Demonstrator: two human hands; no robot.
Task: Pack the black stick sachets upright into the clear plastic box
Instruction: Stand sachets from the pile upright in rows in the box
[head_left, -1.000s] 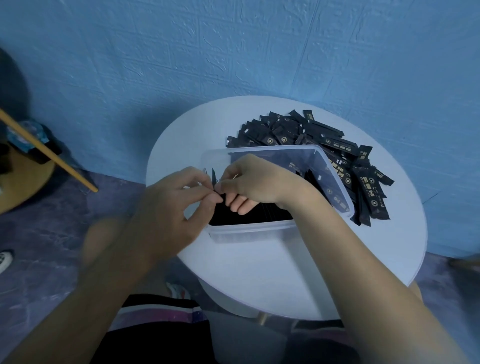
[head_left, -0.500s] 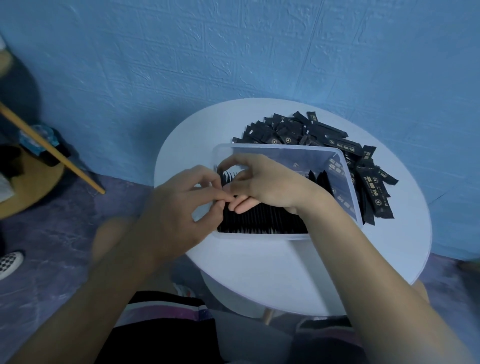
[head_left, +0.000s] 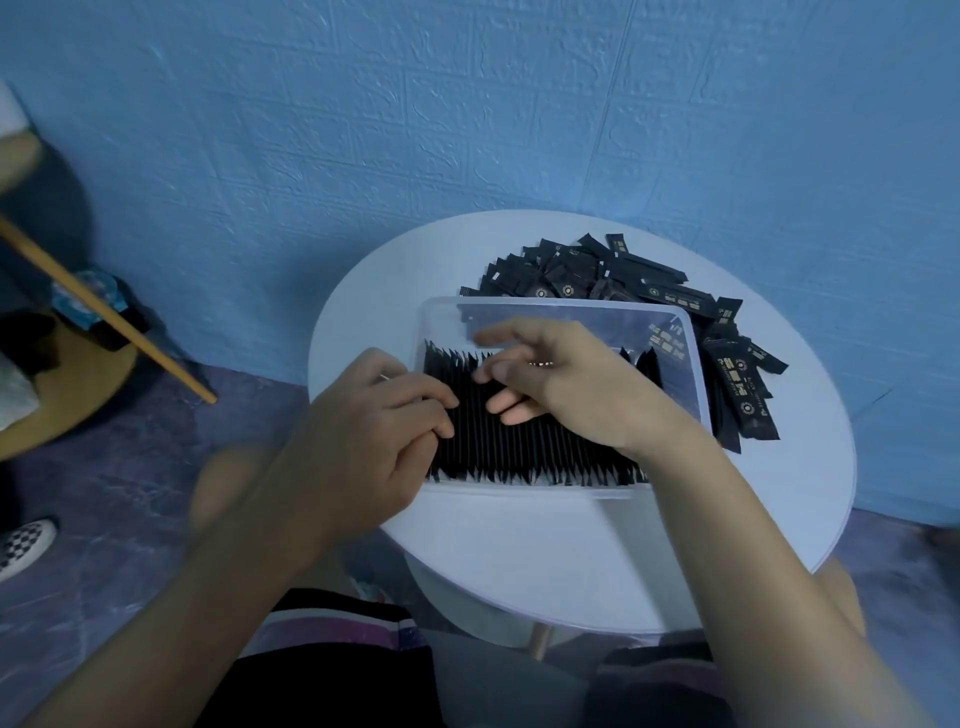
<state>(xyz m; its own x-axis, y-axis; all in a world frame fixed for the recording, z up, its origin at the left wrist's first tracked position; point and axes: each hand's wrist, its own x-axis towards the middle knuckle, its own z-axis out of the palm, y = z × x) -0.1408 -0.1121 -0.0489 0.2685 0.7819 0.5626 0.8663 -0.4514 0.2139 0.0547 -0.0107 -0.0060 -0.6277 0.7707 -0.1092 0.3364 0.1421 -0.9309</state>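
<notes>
Black stick sachets (head_left: 670, 299) bore gold lettering and round gold emblems; those in the clear plastic box (head_left: 693, 364) showed plain black edges. The round white table (head_left: 519, 545) appeared tinted pale blue. The blue embossed wall (head_left: 467, 130) carried a brick-like relief; the purple floor (head_left: 130, 493) was marbled. A canvas shoe (head_left: 23, 543) was checked black and white; the black fabric garment (head_left: 332, 631) had purple and white stripes.
</notes>
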